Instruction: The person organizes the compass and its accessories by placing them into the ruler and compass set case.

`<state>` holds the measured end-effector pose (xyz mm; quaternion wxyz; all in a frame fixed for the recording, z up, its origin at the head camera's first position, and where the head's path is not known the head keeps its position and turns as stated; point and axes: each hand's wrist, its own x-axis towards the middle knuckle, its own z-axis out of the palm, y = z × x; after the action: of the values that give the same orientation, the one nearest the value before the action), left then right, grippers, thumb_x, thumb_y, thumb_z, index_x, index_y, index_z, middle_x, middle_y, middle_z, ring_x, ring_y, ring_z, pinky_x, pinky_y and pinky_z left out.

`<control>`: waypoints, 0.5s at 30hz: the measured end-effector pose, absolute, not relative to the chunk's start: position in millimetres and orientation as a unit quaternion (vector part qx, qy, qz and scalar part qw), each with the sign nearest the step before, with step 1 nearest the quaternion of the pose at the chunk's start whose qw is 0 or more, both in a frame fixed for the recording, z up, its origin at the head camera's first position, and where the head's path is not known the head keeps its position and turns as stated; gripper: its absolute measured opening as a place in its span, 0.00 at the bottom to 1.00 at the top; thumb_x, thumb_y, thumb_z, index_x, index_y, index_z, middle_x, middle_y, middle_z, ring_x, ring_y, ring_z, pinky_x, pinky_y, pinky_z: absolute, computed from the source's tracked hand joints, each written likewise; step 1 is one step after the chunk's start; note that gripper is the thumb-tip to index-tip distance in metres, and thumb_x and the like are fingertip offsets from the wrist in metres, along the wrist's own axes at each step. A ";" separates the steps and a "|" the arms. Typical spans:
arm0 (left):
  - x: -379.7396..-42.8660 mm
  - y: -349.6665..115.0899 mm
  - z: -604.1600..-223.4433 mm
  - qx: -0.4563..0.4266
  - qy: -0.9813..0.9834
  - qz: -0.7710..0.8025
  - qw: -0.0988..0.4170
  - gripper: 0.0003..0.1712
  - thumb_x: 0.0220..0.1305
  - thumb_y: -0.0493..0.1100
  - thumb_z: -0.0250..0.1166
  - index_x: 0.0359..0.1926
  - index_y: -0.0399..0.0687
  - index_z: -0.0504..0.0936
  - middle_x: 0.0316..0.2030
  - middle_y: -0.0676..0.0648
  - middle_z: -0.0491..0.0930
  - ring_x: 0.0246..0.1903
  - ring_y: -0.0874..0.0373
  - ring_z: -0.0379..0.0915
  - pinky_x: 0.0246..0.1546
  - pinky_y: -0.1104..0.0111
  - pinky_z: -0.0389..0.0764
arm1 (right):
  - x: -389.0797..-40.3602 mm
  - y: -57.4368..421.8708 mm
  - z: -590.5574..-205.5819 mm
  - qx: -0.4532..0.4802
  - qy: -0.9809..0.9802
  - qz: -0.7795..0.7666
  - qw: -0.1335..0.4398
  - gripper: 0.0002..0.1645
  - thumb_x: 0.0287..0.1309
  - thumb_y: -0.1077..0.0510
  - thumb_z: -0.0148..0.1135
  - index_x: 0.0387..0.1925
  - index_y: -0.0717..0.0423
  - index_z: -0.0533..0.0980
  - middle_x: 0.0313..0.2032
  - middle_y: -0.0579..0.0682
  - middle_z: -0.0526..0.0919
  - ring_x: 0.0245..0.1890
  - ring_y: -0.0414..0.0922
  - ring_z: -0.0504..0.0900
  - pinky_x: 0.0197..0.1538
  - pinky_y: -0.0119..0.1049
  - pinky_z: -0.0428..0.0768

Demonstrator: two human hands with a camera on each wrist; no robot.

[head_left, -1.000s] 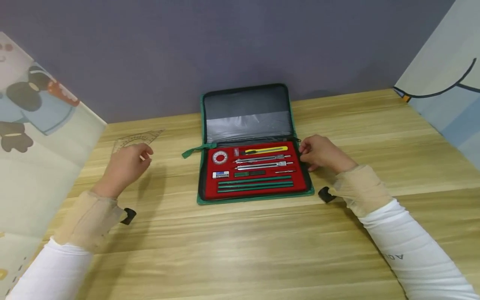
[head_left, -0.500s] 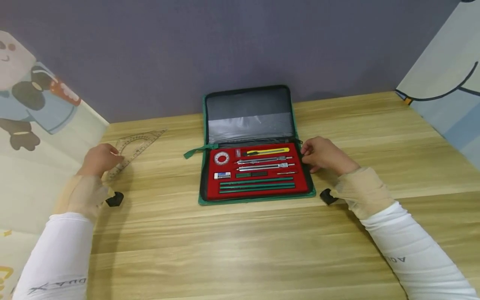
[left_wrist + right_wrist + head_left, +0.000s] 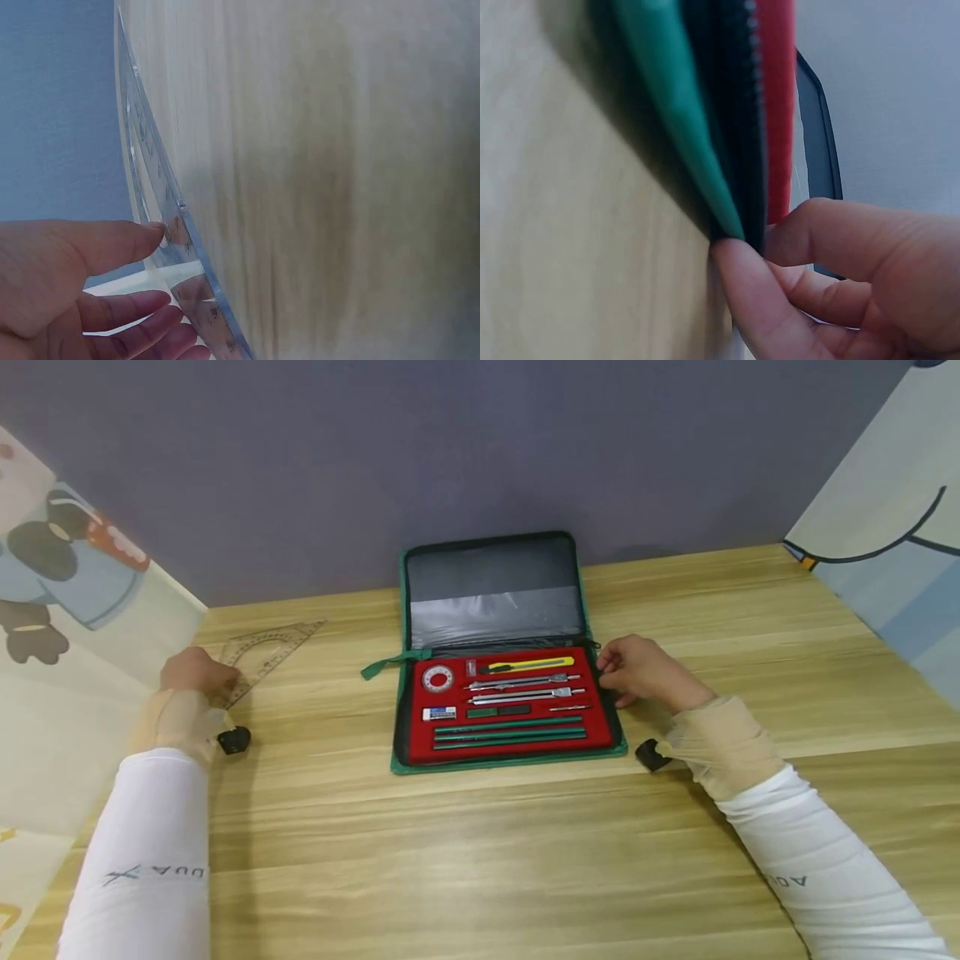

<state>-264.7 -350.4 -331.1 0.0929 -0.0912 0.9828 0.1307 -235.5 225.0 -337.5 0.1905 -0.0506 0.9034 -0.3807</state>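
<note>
A clear set square (image 3: 281, 639) with a protractor arc lies at the table's back left. My left hand (image 3: 197, 670) pinches its near left corner; in the left wrist view the thumb (image 3: 124, 244) presses the upper face and other fingers show through the plastic. In the middle, a green zip case (image 3: 510, 767) stands unzipped with its lid leaning back. My right hand (image 3: 641, 670) pinches the case's right edge near the hinge. Up close in the right wrist view, thumb and forefinger meet on the green cover (image 3: 671, 82) and black zip (image 3: 754, 75), beside the red insert (image 3: 778, 112).
The red insert holds a yellow utility knife (image 3: 528, 666), two compasses, a round white disc (image 3: 438, 678), an eraser (image 3: 438, 713) and several green pencils (image 3: 510, 735). A green strap (image 3: 392, 663) sticks out left. A grey panel (image 3: 480, 452) closes the table's back.
My left hand has moved left and down onto the set square's corner and now pinches it. The right hand stays on the case's edge.
</note>
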 end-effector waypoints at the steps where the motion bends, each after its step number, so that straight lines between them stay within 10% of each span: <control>1: -265.1 -350.7 -331.1 -0.093 0.983 0.127 0.091 0.20 0.57 0.47 0.56 0.15 0.39 0.69 0.19 0.39 0.71 0.22 0.47 0.68 0.22 0.59 0.73 | -235.7 224.8 -337.7 -0.050 0.903 -0.381 0.190 0.12 0.52 0.71 0.54 0.40 0.71 0.69 0.35 0.59 0.72 0.23 0.43 0.77 0.27 0.37 0.82; 15: -270.6 -352.3 -328.3 -0.111 0.985 0.106 0.082 0.13 0.45 0.42 0.58 0.16 0.36 0.70 0.21 0.33 0.72 0.25 0.40 0.69 0.23 0.57 0.74 | -235.6 225.4 -338.9 -0.047 0.901 -0.386 0.190 0.12 0.53 0.71 0.54 0.41 0.71 0.69 0.35 0.59 0.71 0.25 0.44 0.75 0.27 0.38 0.82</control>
<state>-270.6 -352.3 -328.3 0.0821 -0.1114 0.9846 0.1064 -235.6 225.4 -338.9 0.1905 -0.0467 0.9012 -0.3864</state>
